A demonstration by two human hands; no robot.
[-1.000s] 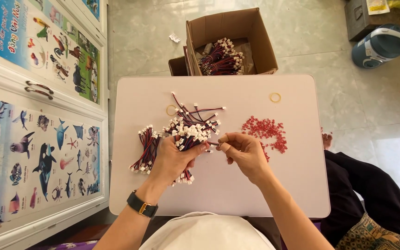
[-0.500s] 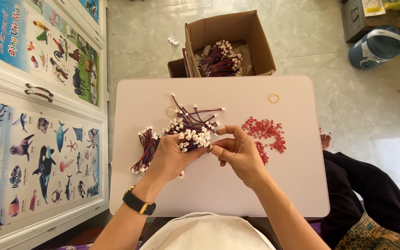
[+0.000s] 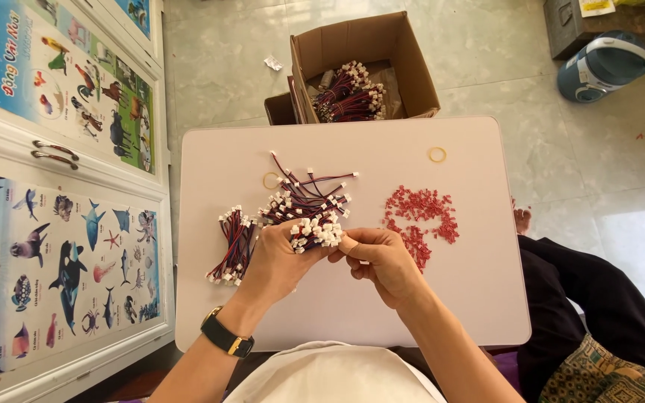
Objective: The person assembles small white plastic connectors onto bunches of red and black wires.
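From my feed, a tied bundle of red-black wire leads (image 3: 234, 246) lies at the table's (image 3: 442, 313) left. The left hand (image 3: 276, 263) is clenched around a bunch of white-tipped leads (image 3: 315, 233), its palm side hidden. The right hand (image 3: 382, 261) pinches at the bunch's connectors; I can't make out which. Red connector housings (image 3: 421, 216) sit scattered right.

Single head-worn view, looking steeply down from above the person, close over the left hand (image 3: 278, 261) and right hand (image 3: 382, 261), white table (image 3: 472, 298) beneath them, floor beyond
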